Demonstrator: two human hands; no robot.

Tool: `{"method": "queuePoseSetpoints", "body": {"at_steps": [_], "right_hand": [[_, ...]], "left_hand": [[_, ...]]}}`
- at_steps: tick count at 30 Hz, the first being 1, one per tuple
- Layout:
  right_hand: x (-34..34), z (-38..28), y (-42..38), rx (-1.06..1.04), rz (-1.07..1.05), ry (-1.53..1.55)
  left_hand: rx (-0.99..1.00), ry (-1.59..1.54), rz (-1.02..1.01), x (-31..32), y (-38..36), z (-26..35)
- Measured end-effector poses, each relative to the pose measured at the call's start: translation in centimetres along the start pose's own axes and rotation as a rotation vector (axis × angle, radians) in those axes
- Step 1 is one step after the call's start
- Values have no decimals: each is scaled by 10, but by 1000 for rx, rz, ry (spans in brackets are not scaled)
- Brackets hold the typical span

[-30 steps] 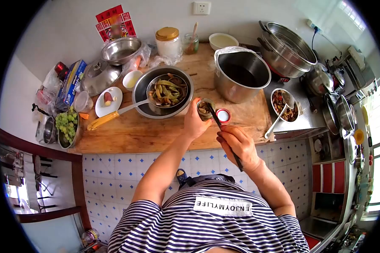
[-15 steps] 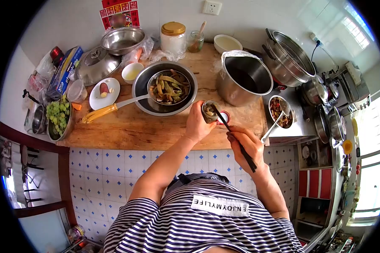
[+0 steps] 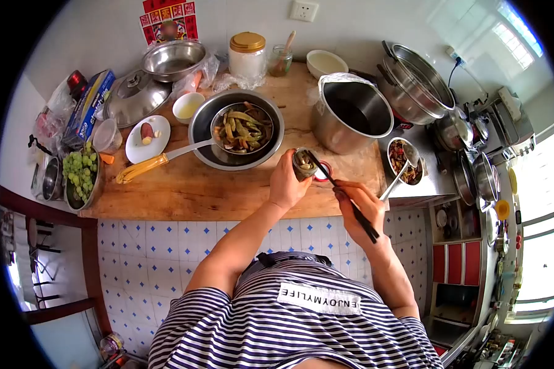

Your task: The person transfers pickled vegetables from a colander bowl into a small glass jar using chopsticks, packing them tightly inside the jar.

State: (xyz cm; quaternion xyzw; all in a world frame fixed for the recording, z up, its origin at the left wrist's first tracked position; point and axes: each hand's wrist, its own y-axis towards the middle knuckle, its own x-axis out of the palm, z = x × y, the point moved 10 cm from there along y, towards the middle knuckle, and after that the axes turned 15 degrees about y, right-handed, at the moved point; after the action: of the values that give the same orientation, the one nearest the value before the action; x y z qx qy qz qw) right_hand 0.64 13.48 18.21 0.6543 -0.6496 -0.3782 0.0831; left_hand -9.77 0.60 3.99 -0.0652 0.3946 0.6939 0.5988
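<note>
My left hand (image 3: 285,184) is wrapped round a small glass jar (image 3: 304,165) with dark food in it, above the front of the wooden counter. My right hand (image 3: 361,208) grips a pair of black chopsticks (image 3: 326,172), whose tips reach the jar's mouth. Partly hidden behind the chopsticks, a red-rimmed lid (image 3: 321,171) lies on the counter. To the left, a steel basin (image 3: 202,150) holds a strainer with green and brown pickled pieces (image 3: 243,128). Just behind my hands stands a tall steel pot (image 3: 341,132) with dark liquid.
A white plate (image 3: 157,149), a bowl of grapes (image 3: 81,175) and a small bowl (image 3: 188,106) are at the left. A gold-lidded jar (image 3: 247,55) stands at the back. To the right are a bowl with a spoon (image 3: 398,154) and stacked steamer pots (image 3: 415,86).
The camera view has shifted slightly. The jar stays in my left hand, and the chopsticks in my right hand are still at its mouth with little movement.
</note>
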Motion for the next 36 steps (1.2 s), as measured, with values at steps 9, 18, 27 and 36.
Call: {"method": "queuePoseSetpoints", "body": {"at_steps": [9, 18, 27, 36], "right_hand": [[27, -1, -1, -2, -193, -54], [14, -6, 5, -32, -112, -111], [11, -4, 3, -12, -48, -62], [26, -1, -4, 7, -195, -29]], "left_hand": [[-73, 76, 16, 5, -1, -4], [84, -102, -129, 5, 12, 1], [67, 47, 9, 2, 4, 6], [-3, 107, 32, 3, -1, 2]]}}
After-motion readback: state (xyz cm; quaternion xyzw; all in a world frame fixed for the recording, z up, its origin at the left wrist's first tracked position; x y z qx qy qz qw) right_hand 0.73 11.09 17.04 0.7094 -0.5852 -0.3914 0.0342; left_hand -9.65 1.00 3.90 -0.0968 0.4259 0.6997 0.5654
